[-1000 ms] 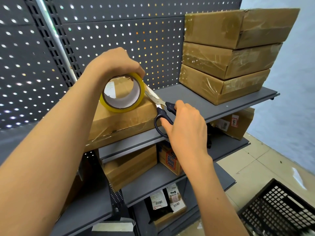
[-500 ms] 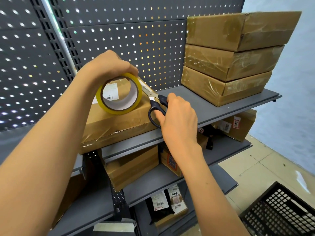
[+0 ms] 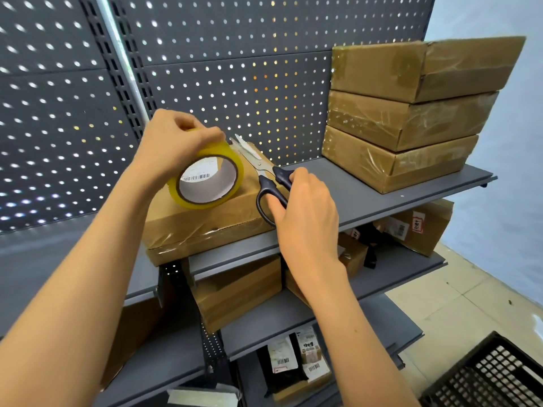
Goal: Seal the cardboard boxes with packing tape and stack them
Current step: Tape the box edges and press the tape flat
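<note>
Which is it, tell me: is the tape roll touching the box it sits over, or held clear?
Touching. The head view shows the tape roll, gripped by the left hand, with its lower edge resting on the top of the box, no gap visible beneath it.

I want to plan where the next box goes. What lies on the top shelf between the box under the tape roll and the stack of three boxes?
In the head view, only bare grey shelf shows between them.

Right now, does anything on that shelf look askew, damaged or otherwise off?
Mostly tidy. The box being taped overhangs the shelf's front edge at its near left corner, and the three stacked boxes are slightly staggered, with wrinkled tape. Left hand grips the tape roll; right hand holds open scissors.
</note>
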Motion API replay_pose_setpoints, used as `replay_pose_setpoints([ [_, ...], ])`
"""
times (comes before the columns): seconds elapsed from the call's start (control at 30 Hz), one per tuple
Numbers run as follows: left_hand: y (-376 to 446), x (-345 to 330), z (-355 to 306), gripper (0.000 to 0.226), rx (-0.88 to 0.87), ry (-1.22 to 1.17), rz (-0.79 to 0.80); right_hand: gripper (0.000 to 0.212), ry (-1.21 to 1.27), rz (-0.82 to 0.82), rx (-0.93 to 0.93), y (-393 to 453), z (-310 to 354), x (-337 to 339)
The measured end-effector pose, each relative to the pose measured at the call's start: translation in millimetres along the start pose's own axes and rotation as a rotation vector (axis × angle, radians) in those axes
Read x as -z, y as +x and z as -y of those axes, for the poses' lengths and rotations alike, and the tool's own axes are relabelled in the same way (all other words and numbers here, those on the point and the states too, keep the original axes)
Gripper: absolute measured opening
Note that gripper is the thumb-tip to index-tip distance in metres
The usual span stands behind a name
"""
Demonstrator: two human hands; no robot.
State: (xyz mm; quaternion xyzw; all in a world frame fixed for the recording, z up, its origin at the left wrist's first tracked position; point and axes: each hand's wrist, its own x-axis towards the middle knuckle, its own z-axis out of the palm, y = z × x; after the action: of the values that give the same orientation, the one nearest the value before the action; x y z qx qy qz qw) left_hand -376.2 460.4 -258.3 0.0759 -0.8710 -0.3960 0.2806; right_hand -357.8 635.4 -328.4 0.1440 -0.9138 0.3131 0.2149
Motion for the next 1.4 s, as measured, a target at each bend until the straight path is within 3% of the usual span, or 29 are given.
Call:
replay_pose_setpoints([
  [0.1,-10,7,6,0.024,0.008,-0.127,-0.116,0.037,0.042,-0.013,0.017,-1,5,-2],
  [0.23,-12,17,5,0.033,0.025,-0.274,-0.177,0.037,0.070,-0.034,0.042,2,10,-4],
  [0.37,-14,24,2,0.027,-0.004,-0.256,-0.200,0.036,0.091,-0.058,0.061,6,11,-3],
  [0.47,-11,43,6,0.019,0.016,-0.281,-0.305,0.032,0.072,-0.122,-0.041,14,-9,7],
  [0.63,-9,65,8,0.013,-0.103,-0.081,-0.387,0.036,0.057,-0.185,-0.159,37,-47,23],
  [0.87,-3,46,28,0.009,-0.087,-0.079,-0.392,0.041,-0.014,-0.059,-0.220,54,-66,-2],
  [1.4,4,16,46,0.012,-0.116,0.014,-0.367,0.029,-0.061,0.143,-0.280,69,-99,-54],
])
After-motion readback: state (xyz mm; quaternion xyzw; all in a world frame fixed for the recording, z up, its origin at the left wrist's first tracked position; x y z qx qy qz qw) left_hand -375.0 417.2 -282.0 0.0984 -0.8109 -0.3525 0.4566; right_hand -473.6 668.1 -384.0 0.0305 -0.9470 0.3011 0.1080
